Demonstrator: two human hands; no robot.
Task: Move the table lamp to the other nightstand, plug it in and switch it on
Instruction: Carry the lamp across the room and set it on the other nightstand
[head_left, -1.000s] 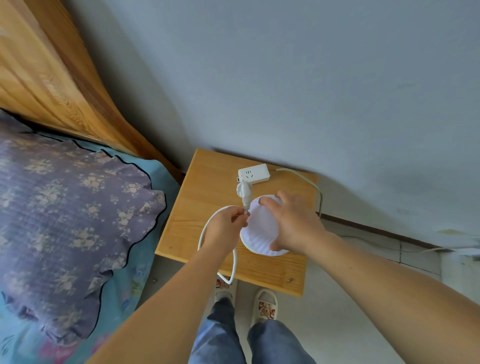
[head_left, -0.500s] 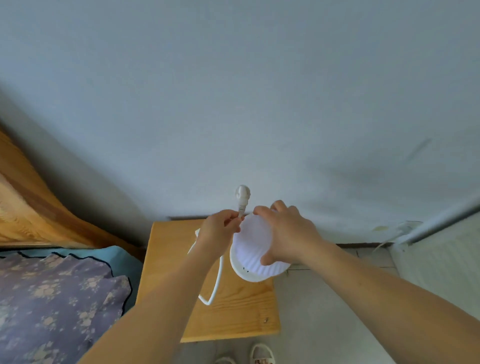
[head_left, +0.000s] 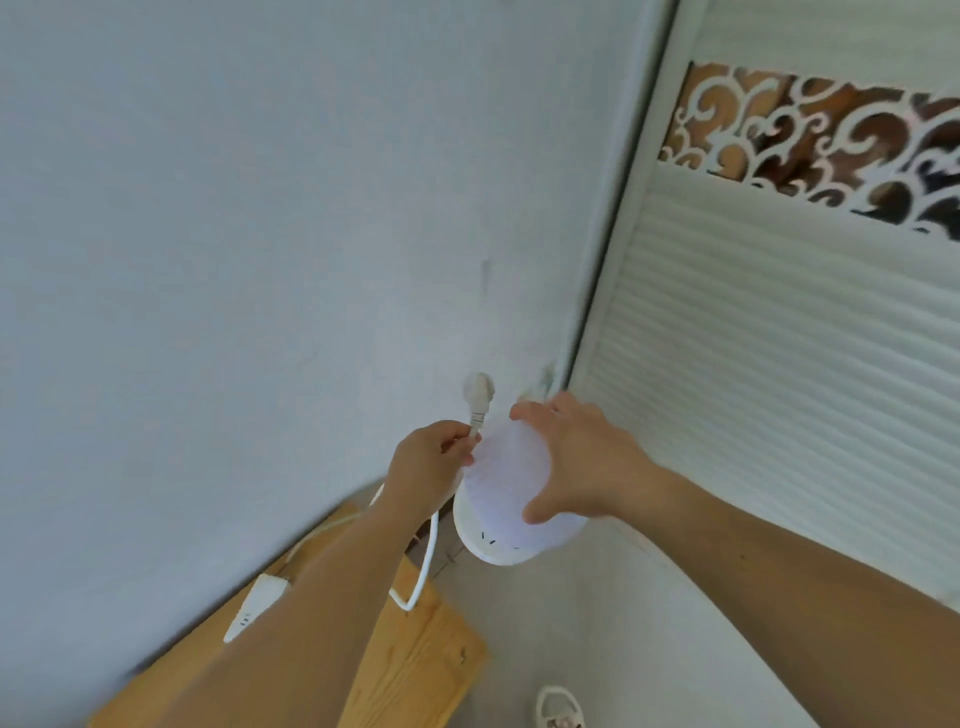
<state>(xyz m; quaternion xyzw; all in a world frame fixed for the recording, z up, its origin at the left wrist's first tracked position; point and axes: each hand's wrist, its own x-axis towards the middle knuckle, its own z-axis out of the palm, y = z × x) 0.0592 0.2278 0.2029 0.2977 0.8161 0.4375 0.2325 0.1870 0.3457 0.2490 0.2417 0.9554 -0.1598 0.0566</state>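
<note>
A white table lamp (head_left: 501, 512) with a ribbed shade hangs in the air, right of the wooden nightstand (head_left: 410, 665). My right hand (head_left: 576, 457) grips the shade from above. My left hand (head_left: 434, 462) pinches the lamp's white cord just below its plug (head_left: 479, 391), which points upward. The cord (head_left: 428, 566) loops down under my left wrist. A white power strip (head_left: 254, 605) lies on the nightstand by the wall, nothing plugged into it.
A pale grey wall (head_left: 260, 234) fills the left and centre. A white slatted wardrobe door (head_left: 779, 364) with a brown scroll-pattern panel stands on the right. One slippered foot (head_left: 558, 709) shows on the grey floor at the bottom.
The lamp has been lifted off the nightstand and carried right, plug and cord held with it. The view has swung right; the bed and pillow are gone and the wardrobe has appeared.
</note>
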